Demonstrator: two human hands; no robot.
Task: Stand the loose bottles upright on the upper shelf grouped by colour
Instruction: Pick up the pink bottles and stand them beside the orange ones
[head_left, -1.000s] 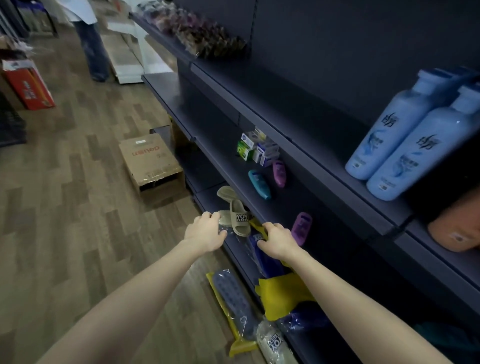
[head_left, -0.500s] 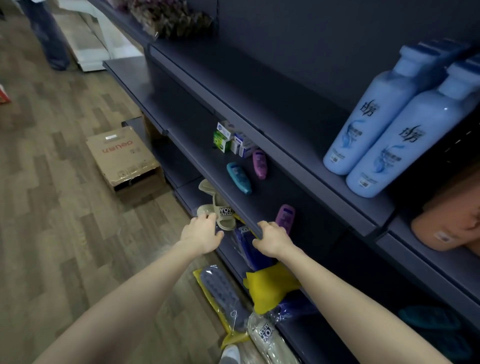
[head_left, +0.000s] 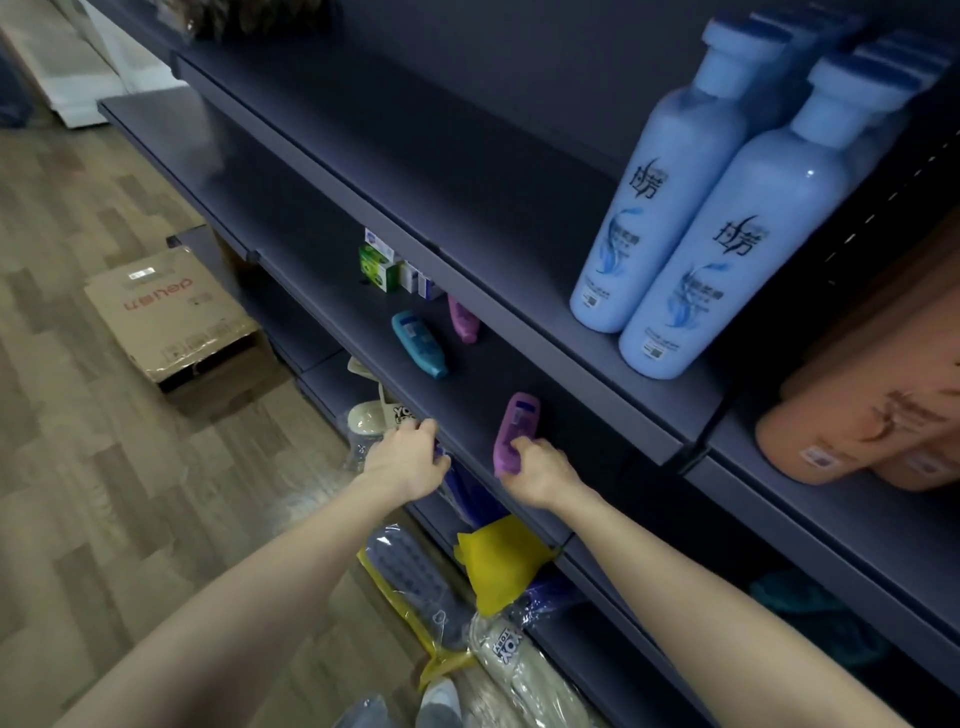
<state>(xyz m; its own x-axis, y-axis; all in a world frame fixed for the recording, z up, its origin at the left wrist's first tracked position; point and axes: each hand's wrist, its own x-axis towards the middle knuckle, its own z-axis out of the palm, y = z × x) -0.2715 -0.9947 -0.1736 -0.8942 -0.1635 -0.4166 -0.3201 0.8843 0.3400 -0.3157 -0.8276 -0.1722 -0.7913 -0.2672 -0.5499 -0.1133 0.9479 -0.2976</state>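
Three small bottles lie loose on the dark middle shelf (head_left: 467, 384): a teal bottle (head_left: 418, 344), a pink one (head_left: 463, 319) behind it, and a purple bottle (head_left: 515, 423) nearest me. My right hand (head_left: 537, 467) grips the near end of the purple bottle, which still lies flat. My left hand (head_left: 408, 460) has its fingers curled over the front edge of the same shelf. On the upper shelf (head_left: 467, 171), two tall light-blue bottles (head_left: 675, 208) stand upright at the right.
Orange bottles (head_left: 857, 410) lie on the shelf section to the right. Small green and white cartons (head_left: 387, 267) sit at the back of the middle shelf. Bagged slippers (head_left: 379, 415) and a yellow pack (head_left: 498, 561) fill the lower shelf. A cardboard box (head_left: 166, 312) lies on the floor.
My right hand moved off the shelf edge onto the purple bottle and closed on its near end. The view has come closer to the shelves. My left hand stays at the shelf edge.
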